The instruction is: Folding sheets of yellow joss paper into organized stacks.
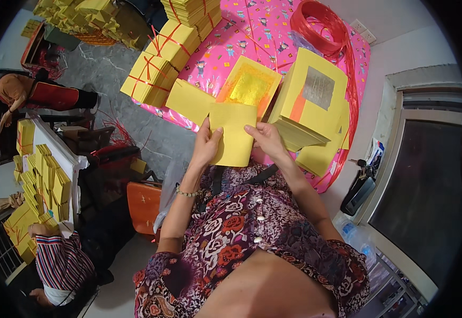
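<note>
In front of my chest I hold a yellow sheet of joss paper, which looks folded. My left hand pinches its left edge, thumb on top. At the right edge, my right hand grips it the same way. Just beyond lies joss paper with a gold foil square on an orange patch, partly covered by the held piece. To the right stands a thick stack of yellow paper, topped by a silver foil square and an orange strip. Left of the gold piece is a plain yellow sheet.
A pink patterned cloth covers the table. Tied yellow bundles line its far left edge; a red plastic strapping coil lies at the back right. Leftward, a person in striped sleeves works beside stacked paper. An orange chair stands nearby.
</note>
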Available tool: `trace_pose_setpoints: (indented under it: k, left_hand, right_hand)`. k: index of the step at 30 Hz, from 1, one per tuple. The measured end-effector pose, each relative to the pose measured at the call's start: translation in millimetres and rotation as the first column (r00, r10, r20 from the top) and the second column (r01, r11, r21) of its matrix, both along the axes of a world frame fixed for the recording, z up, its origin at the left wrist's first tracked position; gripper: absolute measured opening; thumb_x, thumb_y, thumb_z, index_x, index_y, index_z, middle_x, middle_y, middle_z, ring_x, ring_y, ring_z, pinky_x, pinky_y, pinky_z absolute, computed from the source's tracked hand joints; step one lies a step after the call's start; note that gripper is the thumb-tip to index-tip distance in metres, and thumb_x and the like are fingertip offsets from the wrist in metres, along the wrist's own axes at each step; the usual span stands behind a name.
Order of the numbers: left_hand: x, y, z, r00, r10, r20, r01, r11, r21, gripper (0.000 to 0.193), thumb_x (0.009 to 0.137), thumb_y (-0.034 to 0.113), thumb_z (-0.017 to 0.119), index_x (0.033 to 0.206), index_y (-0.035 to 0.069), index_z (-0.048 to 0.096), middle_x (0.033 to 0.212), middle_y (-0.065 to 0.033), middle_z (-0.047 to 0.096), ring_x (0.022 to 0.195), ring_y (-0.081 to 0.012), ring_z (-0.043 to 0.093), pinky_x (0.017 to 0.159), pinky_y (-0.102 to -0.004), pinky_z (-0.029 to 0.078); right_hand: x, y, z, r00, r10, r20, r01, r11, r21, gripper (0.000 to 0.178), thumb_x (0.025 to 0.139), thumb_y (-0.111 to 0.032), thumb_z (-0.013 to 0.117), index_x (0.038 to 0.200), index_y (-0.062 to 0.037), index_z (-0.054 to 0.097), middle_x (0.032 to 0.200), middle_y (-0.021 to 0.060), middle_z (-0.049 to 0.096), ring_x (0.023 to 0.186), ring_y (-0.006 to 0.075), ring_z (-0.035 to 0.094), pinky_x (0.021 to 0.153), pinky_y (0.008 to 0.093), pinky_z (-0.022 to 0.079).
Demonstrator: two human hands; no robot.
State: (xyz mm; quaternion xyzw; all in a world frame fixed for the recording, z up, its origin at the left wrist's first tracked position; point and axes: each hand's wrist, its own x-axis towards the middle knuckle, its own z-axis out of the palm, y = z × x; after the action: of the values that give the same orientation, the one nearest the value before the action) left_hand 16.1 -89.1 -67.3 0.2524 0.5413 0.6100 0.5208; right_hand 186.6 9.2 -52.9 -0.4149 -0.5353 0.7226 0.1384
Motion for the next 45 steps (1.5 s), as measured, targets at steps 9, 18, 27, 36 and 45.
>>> trace_pose_setpoints:
  k: [9,18,27,36,45]
  left_hand:
    - [-1.0,-0.6,7.5,0.998,0.068,0.014,-0.068,0.998,0.010,0.036,0.093,0.000,0.046,0.129,-0.003,0.040,0.120,-0.0139,0.056,0.109,-0.0176,0.055,0.093,-0.0294,0.044]
    - [-10.4,-1.3,0.7,0.991,0.121,-0.047,-0.120,0.992,0.033,0.033,0.093,0.001,0.047,0.125,-0.003,0.042,0.118,-0.0125,0.057,0.106,-0.0176,0.055,0.091,-0.0295,0.044]
    - [-11.3,-3.9,-6.7,0.974,0.221,-0.044,-0.219,0.974,0.057,0.033,0.093,0.002,0.048,0.125,-0.002,0.043,0.116,-0.0112,0.058,0.105,-0.0148,0.054,0.090,-0.0282,0.043]
    - [-17.8,-7.0,-5.5,0.945,0.327,-0.028,-0.326,0.945,0.013,0.037,0.094,0.001,0.046,0.130,-0.001,0.040,0.119,-0.0100,0.056,0.106,-0.0147,0.054,0.090,-0.0278,0.043]
    - [-18.0,-11.1,-14.6,0.899,0.435,0.054,-0.437,0.899,0.032,0.038,0.095,0.003,0.047,0.132,-0.001,0.039,0.123,-0.0112,0.055,0.110,-0.0166,0.054,0.093,-0.0297,0.044]
  right_hand:
    - [-5.0,-0.1,5.1,0.992,0.093,0.091,-0.094,0.995,0.015,0.029,0.092,-0.028,0.061,0.102,-0.0007,0.068,0.082,0.0005,0.068,0.067,0.0043,0.060,0.055,0.0189,0.045]
    - [-12.4,-2.3,-0.9,0.987,0.132,0.090,-0.132,0.991,-0.002,0.029,0.090,-0.028,0.063,0.099,-0.0008,0.068,0.078,0.0003,0.068,0.063,0.0038,0.057,0.053,0.0196,0.044]
    - [-15.1,-11.2,-2.7,0.990,0.142,0.024,-0.139,0.986,-0.089,0.028,0.090,-0.023,0.064,0.104,0.0013,0.065,0.085,0.0025,0.069,0.067,0.0069,0.061,0.058,0.0199,0.048]
    - [-13.6,-13.2,-17.3,0.979,0.183,0.091,-0.182,0.983,-0.013,0.023,0.090,-0.021,0.064,0.098,0.0005,0.065,0.084,0.0018,0.067,0.075,0.0078,0.061,0.065,0.0223,0.051]
    - [-21.0,-17.3,-28.6,0.994,0.113,0.000,-0.113,0.993,0.037,0.024,0.090,-0.018,0.063,0.101,0.0028,0.063,0.089,0.0037,0.066,0.079,0.0080,0.061,0.068,0.0227,0.051]
